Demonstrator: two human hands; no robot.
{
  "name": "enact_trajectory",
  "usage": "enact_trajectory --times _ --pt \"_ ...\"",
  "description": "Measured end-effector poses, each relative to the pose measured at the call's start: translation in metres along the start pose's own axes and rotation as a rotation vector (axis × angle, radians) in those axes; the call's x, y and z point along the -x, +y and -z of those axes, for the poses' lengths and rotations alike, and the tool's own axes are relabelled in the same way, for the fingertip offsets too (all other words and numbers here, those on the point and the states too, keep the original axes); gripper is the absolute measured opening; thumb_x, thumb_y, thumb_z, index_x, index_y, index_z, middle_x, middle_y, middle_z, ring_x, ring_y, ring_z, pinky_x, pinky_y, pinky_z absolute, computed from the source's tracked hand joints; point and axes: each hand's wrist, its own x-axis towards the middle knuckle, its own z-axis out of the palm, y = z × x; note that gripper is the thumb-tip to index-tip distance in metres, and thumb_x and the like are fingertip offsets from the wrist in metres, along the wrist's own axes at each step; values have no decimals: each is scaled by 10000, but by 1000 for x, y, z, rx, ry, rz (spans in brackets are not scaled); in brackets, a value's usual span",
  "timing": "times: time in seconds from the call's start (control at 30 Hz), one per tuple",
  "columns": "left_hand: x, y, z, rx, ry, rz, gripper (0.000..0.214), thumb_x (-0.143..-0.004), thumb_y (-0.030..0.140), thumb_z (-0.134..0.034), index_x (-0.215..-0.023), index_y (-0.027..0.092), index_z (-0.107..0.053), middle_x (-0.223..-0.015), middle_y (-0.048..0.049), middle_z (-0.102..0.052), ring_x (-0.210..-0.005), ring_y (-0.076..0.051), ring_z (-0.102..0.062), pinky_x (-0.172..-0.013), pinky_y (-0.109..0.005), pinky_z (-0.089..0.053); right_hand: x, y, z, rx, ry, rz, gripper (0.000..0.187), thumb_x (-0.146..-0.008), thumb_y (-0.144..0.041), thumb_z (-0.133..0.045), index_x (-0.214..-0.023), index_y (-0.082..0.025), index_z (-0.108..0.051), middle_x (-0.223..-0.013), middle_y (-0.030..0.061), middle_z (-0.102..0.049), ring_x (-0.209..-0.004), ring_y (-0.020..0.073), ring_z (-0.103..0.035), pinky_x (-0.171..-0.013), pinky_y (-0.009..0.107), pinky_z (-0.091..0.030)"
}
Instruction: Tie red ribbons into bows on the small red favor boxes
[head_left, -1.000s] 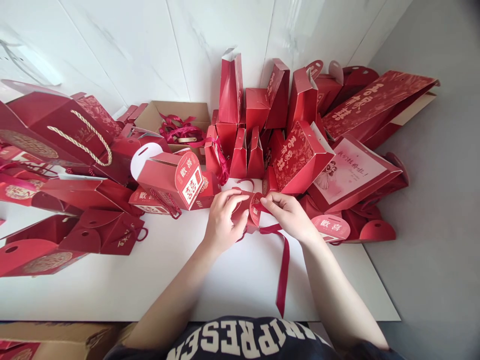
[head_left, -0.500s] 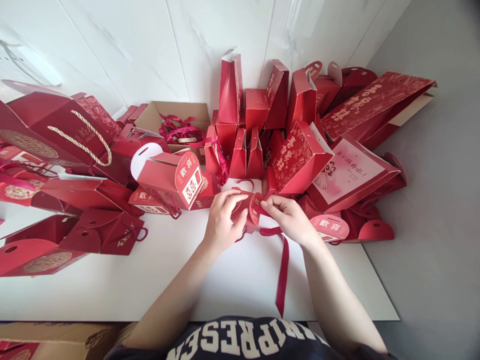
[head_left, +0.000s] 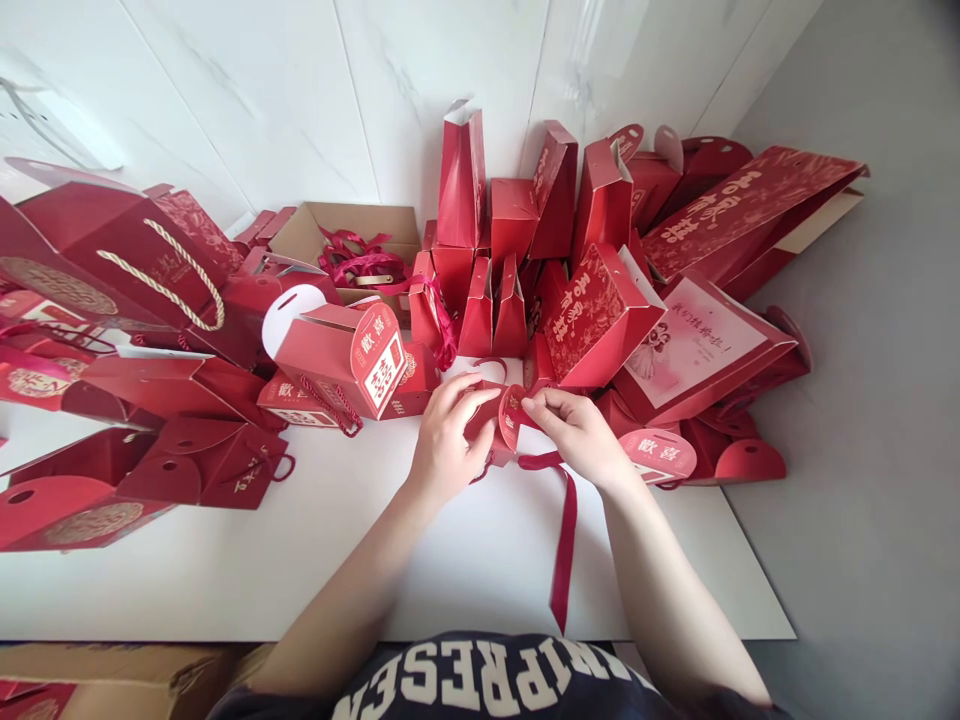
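- Basically, left hand (head_left: 450, 440) is gripping the small red box (head_left: 499, 415), fingers bent over its top and left, thumb on the near side.
- Right hand (head_left: 574, 435) has thumb and forefinger closed in a pinch at the box's rounded flap; can't tell from here whether flap or ribbon is between them.
- Box sits between both hands, near the middle of the white table (head_left: 322, 560).
- Dark red ribbon (head_left: 565, 550) lies just right of the box, under the right hand, tail running toward the person.
- Just behind: narrow red boxes (head_left: 478, 310), upright, side by side.
- Right of the hands: red bag with pink panel (head_left: 697, 340), tilted, couple drawn on it.
- Left of the hands: box with white label (head_left: 379, 365), tilted.
- Farther back: brown carton (head_left: 300, 235) with loose ribbons (head_left: 356, 255) inside.
- Far left: big red bag (head_left: 90, 260), twisted rope handle.
- Behind everything: marbled wall (head_left: 255, 90).
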Motion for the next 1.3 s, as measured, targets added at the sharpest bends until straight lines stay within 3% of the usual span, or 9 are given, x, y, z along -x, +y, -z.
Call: enact_trajectory --times 0.17,0.4,0.5,0.57,0.67,0.8,0.97,1.13,1.3 --pt "-4 1 -1 -89 -4 -40 337 -864 145 -578 -1184 234 -634 -1300 -89 -569 -1238 -247 -519 -1054 -433 -451 -9 2 -6 13 21 45 399 -914 -529 -521 -697 -194 -502 -629 -42 -383 -581 115 -311 -554 268 -272" --pt "-8 10 -1 -334 49 -128 216 -898 147 -551 -987 260 -712 -1249 -53 -652 -1220 -271 -557 -976 -449 -453 -9 5 -11 64 29 60 378 -927 -534 -500 -742 -206 -534 -623 -31 -457 -580 134 -413 -574 270 -345" --pt "-6 9 1 -365 110 -120 209 -901 162 -565 -977 275 -724 -1208 -52 -676 -1184 -264 -583 -940 -424 -456 -11 0 -11 196 162 187 284 -931 -487 -520 -917 -216 -607 -892 48 -625 -801 198 -575 -733 316 -448" --pt "-6 7 3 -388 174 -107 209 -894 169 -585 -987 286 -731 -1185 -56 -684 -1159 -261 -594 -936 -419 -450 -15 -6 -10 287 207 301 258 -932 -440 -533 -1038 -229 -637 -1170 98 -609 -1078 255 -569 -899 374 -444" --pt "-7 4 7 -400 282 -106 205 -879 176 -615 -989 298 -739 -1132 -57 -696 -1098 -249 -613 -935 -412 -456 -23 -14 -9 293 60 346 219 -936 -394 -533 -988 -240 -680 -1314 85 -560 -1254 265 -495 -1043 412 -369" --pt "-5 2 9 -306 292 -60 205 -876 207 -622 -1044 273 -720 -1108 -64 -691 -1050 -230 -623 -941 -388 -482 -31 -19 -8 110 -170 273 232 -925 -394 -543 -878 -206 -669 -1049 48 -670 -1001 202 -614 -942 347 -434" --pt "8 -2 8 -130 120 125 446 -884 335 -615 -1309 211 -567 -1223 -99 -674 -1100 -241 -641 -927 -361 -519 -31 -15 -10 82 -152 176 278 -901 -446 -557 -850 -188 -650 -859 14 -671 -770 161 -584 -767 293 -449" --pt "15 -6 11 -73 73 295 310 -970 312 -458 -1145 203 -690 -922 -73 -754 -723 -165 -673 -663 -270 -498 -33 -14 -15 157 -180 150 267 -898 -435 -549 -844 -199 -662 -811 9 -659 -708 156 -558 -688 279 -424" --pt "13 -5 14 -91 65 332 331 -960 344 -456 -832 177 -711 -591 -14 -596 -496 -112 -461 -524 -251 -352 -38 -19 -24 228 -166 180 240 -890 -391 -547 -791 -202 -658 -779 -8 -642 -699 149 -540 -676 273 -400"
